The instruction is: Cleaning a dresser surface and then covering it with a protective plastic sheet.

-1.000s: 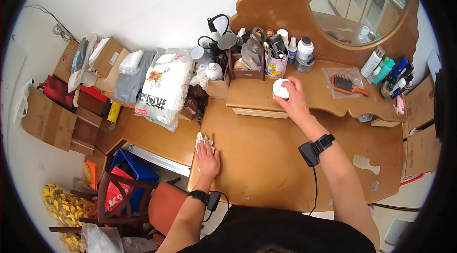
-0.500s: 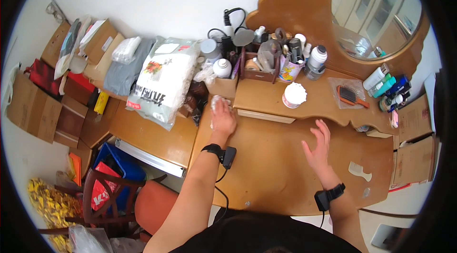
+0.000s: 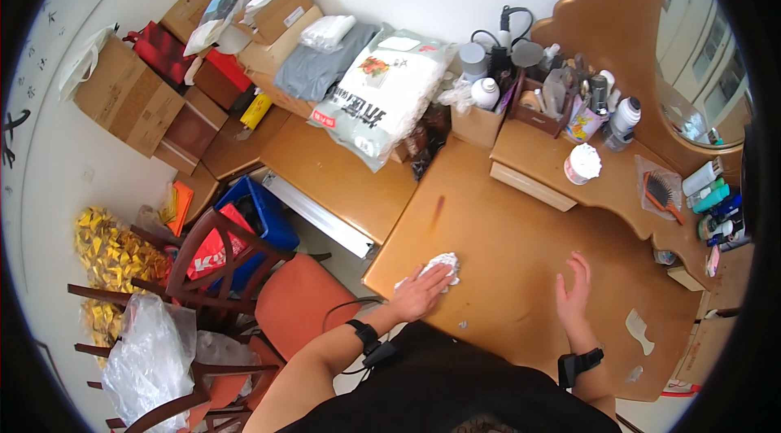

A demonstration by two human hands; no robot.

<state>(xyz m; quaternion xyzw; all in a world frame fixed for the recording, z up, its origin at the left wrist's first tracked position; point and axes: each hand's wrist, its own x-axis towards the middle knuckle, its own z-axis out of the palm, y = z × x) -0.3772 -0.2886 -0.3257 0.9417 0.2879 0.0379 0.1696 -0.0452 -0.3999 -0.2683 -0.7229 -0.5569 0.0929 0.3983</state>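
White crumpled cloth point(image 3: 434, 268) pinned flat under left hand point(image 3: 421, 293) near wooden desk point(image 3: 504, 238) front-left corner, not clenched. Right hand point(image 3: 572, 299) open, resting flat, holding nothing. Probably best wiping with steady pressure, overlapping strokes, avoiding the edge.

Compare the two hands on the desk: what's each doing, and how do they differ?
The left hand presses flat on a crumpled white cloth near the desk's front-left edge; the right hand rests bare on wood, fingers spread, holding nothing. Both lie palm-down and wear black wrist straps.
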